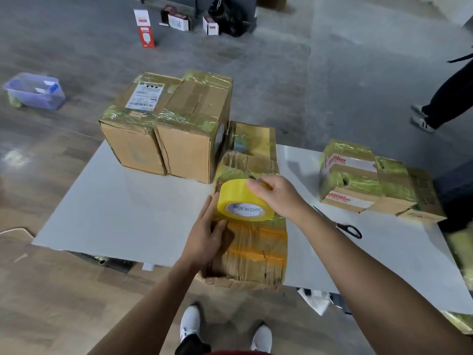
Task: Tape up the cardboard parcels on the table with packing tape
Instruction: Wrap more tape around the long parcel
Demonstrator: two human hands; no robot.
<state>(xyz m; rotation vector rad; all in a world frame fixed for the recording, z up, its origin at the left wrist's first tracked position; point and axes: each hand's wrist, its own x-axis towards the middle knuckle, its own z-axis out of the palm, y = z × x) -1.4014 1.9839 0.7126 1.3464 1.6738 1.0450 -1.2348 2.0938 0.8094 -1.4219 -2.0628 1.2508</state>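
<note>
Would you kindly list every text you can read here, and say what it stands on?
"MADE IN CHINA": on the white core label of the yellow packing tape roll.
Too small to read: the white shipping label on the large brown cardboard box.
Blurred: the red print on the small taped carton at right.

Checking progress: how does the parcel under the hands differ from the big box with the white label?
The parcel is low and crumpled, the labelled box tall and square-edged. The parcel overhangs the table's near edge; the box stands farther back. Both are taped brown cardboard.
</note>
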